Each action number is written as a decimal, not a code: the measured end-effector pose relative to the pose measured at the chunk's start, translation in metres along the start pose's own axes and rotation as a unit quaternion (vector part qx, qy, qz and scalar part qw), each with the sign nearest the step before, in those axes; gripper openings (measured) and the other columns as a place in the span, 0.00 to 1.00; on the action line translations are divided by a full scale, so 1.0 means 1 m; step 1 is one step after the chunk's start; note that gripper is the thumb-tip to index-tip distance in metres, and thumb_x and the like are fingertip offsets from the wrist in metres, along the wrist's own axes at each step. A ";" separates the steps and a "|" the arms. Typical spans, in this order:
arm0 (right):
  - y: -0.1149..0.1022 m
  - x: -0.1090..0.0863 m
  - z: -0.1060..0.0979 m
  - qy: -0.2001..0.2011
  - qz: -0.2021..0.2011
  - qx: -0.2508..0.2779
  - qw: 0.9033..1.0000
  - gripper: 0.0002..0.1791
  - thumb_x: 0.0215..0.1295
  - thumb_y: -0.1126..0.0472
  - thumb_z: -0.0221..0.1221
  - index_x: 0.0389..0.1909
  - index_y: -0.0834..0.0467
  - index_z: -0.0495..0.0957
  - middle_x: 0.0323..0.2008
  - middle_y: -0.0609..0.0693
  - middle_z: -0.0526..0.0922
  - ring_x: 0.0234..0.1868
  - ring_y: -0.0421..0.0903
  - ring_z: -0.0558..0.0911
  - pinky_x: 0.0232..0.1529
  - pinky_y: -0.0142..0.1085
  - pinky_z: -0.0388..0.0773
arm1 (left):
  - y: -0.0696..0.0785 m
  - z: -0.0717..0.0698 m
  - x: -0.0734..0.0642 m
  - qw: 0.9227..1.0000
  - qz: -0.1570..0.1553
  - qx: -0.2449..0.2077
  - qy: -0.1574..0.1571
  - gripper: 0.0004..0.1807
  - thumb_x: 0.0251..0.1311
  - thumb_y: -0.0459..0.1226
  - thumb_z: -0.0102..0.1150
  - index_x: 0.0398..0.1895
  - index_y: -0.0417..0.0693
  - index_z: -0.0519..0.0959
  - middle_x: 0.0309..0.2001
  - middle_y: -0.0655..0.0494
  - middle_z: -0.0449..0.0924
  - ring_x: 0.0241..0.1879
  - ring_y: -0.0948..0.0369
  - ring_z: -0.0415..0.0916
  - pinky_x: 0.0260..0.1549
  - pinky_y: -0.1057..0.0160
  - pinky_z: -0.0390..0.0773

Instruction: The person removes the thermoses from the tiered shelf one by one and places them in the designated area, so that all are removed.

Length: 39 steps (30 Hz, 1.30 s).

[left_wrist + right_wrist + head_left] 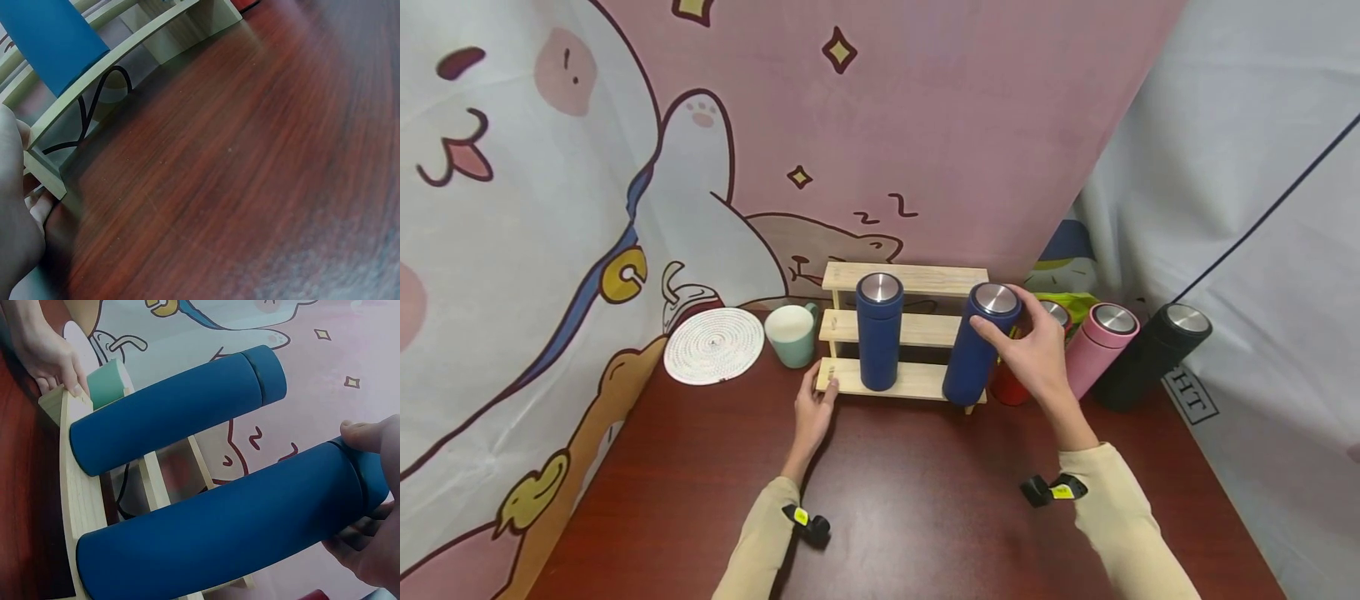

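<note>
A three-step wooden rack (pixel 917 279) stands at the back of the dark red table (pixel 910 500). One dark blue flask (pixel 878 333) with a steel lid stands upright on the lowest step. My right hand (pixel 1033 350) grips the top of a second dark blue flask (pixel 977 350) (pixel 237 531), which is tilted at the rack's right end with its base on the lowest step. My left hand (pixel 815 404) holds the rack's left front corner (pixel 47 169), thumb on top of the step. The first flask (pixel 175 415) shows beside the held one in the right wrist view.
A red flask (pixel 1009 385), a pink flask (pixel 1097 348) and a black flask (pixel 1150 354) stand right of the rack. A mint green mug (pixel 792 335) and a white coiled coaster (pixel 713 345) sit to its left. Cartoon-printed cloth (pixel 775 125) hangs behind.
</note>
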State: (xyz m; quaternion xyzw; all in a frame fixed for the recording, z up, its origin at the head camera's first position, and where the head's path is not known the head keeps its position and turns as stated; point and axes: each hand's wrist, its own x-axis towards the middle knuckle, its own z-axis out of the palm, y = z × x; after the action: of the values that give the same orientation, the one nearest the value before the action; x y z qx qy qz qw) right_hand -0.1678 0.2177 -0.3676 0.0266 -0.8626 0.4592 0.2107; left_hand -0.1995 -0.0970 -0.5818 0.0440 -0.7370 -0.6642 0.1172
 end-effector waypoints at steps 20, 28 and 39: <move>0.001 -0.021 -0.036 0.035 0.009 0.027 0.999 0.36 0.59 0.56 0.73 0.69 0.54 0.73 0.57 0.57 0.82 0.45 0.29 0.77 0.47 0.18 0.73 | -0.002 -0.002 0.001 1.000 0.003 -0.001 0.002 0.31 0.71 0.38 0.59 0.75 0.46 0.65 0.70 0.42 0.71 0.66 0.49 0.71 0.66 0.44 0.70; 0.007 -0.032 -0.051 0.046 0.034 0.004 0.998 0.37 0.58 0.57 0.74 0.70 0.52 0.72 0.61 0.55 0.81 0.48 0.27 0.77 0.48 0.15 0.73 | -0.002 -0.001 0.000 1.000 0.001 0.000 0.001 0.31 0.72 0.39 0.59 0.75 0.48 0.65 0.70 0.42 0.72 0.67 0.49 0.70 0.67 0.43 0.69; 0.023 -0.044 -0.070 0.077 0.057 -0.025 0.995 0.37 0.60 0.55 0.72 0.70 0.49 0.73 0.55 0.54 0.83 0.39 0.28 0.77 0.38 0.16 0.72 | 0.000 0.001 -0.001 1.000 0.010 -0.001 0.002 0.30 0.71 0.35 0.59 0.74 0.45 0.66 0.67 0.40 0.74 0.64 0.49 0.74 0.65 0.44 0.72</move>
State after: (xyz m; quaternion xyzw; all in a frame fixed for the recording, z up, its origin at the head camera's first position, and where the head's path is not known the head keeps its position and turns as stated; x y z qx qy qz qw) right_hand -0.1093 0.2810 -0.3687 -0.0638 -0.8552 0.4492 0.2507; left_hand -0.1987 -0.0962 -0.5818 0.0378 -0.7365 -0.6635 0.1257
